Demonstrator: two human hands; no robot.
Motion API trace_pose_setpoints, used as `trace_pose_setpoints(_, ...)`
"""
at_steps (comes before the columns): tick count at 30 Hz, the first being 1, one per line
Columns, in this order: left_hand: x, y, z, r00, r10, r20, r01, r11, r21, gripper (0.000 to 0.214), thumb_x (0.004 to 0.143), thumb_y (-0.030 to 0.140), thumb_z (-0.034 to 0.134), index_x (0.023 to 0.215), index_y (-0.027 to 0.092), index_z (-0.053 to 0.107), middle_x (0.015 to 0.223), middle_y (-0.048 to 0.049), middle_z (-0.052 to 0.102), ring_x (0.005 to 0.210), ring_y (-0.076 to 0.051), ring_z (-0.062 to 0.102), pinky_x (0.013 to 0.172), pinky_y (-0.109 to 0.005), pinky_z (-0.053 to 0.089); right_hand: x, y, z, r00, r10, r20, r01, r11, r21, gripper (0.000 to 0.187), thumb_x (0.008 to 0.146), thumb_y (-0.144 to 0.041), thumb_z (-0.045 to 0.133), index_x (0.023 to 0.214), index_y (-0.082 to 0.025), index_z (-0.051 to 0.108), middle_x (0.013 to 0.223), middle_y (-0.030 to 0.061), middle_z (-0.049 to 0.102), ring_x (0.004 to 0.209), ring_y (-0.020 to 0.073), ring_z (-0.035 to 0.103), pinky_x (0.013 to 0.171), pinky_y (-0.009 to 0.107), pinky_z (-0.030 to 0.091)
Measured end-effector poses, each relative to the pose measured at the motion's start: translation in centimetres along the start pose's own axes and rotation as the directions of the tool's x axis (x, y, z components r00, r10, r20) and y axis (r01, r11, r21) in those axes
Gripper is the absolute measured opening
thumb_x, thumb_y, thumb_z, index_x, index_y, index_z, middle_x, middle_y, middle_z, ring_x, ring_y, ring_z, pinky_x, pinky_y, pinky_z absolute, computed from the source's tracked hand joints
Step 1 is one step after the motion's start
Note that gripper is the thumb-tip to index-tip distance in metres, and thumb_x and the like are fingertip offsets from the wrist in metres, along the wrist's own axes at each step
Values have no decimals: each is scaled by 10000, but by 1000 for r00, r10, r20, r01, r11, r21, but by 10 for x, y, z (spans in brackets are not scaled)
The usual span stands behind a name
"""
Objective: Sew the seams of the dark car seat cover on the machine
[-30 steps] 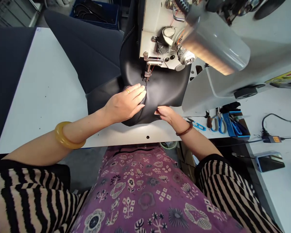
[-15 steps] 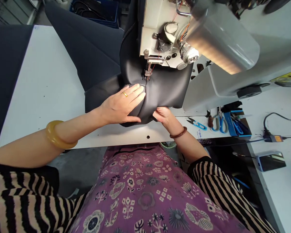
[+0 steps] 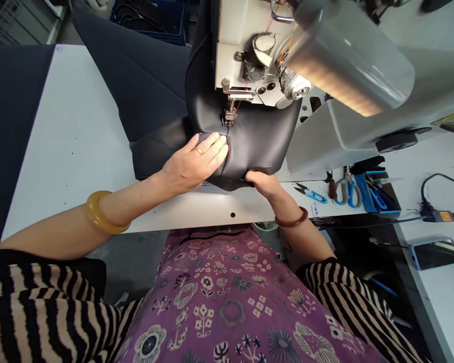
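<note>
1. Nearest: purple floral-print garment on person's lap; black-and-tan striped sleeves at both elbows, L, R.
2. Wrists: wide amber-yellow bangle on L forearm; thin brown bracelet on R wrist.
3. R hand: closed on near edge of black leather-like panel, fingers curled round and gathering the edge, w/ a fold rising toward L hand.
4. L hand: open, palm down, fingers spread flat on panel, fingertips just beside the seam line; plain gold ring on one finger. Not gripping, pressing only.
5. Panel location: on white work table, under the needle; far part runs up behind machine head, a further dark piece lies to L of hands.
6. Further: steel presser foot down on panel, just beyond L fingertips; orange thread at needle. Cream sewing machine head above it.
7. R of hands on table: blue-handled thread snips, blue-handled scissors; further R, phone.
8. Far: large dark panels on L; blue crate w/ dark strips behind.
9. Judgement: step in hand = guiding curved seam at needle. Next move calls for even feed, both hands keeping fold flat ahead of foot.
</note>
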State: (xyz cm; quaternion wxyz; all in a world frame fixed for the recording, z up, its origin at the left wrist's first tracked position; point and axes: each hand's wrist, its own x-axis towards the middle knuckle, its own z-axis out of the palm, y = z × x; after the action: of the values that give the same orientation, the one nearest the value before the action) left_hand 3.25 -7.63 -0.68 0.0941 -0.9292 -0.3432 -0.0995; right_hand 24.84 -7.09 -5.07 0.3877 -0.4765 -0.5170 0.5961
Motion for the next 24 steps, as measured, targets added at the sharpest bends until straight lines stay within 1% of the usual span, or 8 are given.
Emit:
trace_pose_setpoints(2,1,2,-3,1000,-12,-1,12,1000,26,563,883,81,372,1430,43,501,1462,-216,531,1380,-310,499,1073,-492,486,-9,-3,0,989,-46,-138,55,997,61,250,561,-343,690,645,-230,484,673,-35,503,698,132,527,687,279,533)
trace_pose_setpoints(3,2,3,-6,1000,-28,2,28,999,27,581,874,88,389,1445,46,485,1468,-207,529,1380,-301,500,1077,-476,487,-11,-5,3,972,-47,-230,70,993,95,257,588,-379,708,673,-229,517,687,-31,528,665,130,525,646,286,534)
trace_pose_setpoints(5,4,5,-10,998,-69,5,69,998,14,618,851,101,428,1467,67,465,1468,-182,537,1374,-283,506,1083,-451,487,-12,-9,11,915,-35,-401,91,988,122,258,672,-443,698,687,-228,557,659,-24,557,574,127,509,550,294,517)
trace_pose_setpoints(7,8,7,-13,996,-91,9,91,996,-2,639,826,100,459,1465,91,477,1451,-163,560,1359,-279,520,1083,-447,487,-10,-15,15,876,-52,-479,100,992,77,259,721,-415,681,609,-226,544,552,-34,524,481,113,469,496,286,493)
trace_pose_setpoints(10,11,10,-11,996,-92,-7,91,996,-13,600,818,89,468,1414,90,539,1403,-171,598,1319,-299,554,1057,-463,498,-6,-21,12,880,-104,-464,110,994,-15,303,739,-316,663,508,-225,490,435,-55,457,407,95,441,479,268,480)
trace_pose_setpoints(14,13,11,-6,997,-59,-57,60,998,14,542,846,92,445,1373,74,571,1343,-183,637,1277,-306,588,1012,-458,514,-3,-23,2,874,-124,-471,118,992,-44,312,713,-276,667,482,-216,467,395,-73,431,369,80,424,449,247,454)
trace_pose_setpoints(21,17,7,-6,981,75,-180,-24,963,270,449,899,105,383,1273,29,620,1231,-188,697,1147,-290,672,933,-410,553,7,-26,1,862,-119,-492,120,992,-29,260,654,-262,668,478,-205,485,408,-77,455,351,75,432,380,223,399)
trace_pose_setpoints(24,17,6,-6,967,119,-224,-44,948,316,419,901,92,383,1225,22,640,1194,-183,714,1115,-284,690,895,-384,570,9,-29,0,862,-101,-497,104,994,-21,256,649,-230,660,473,-207,476,406,-77,442,344,75,412,364,225,386)
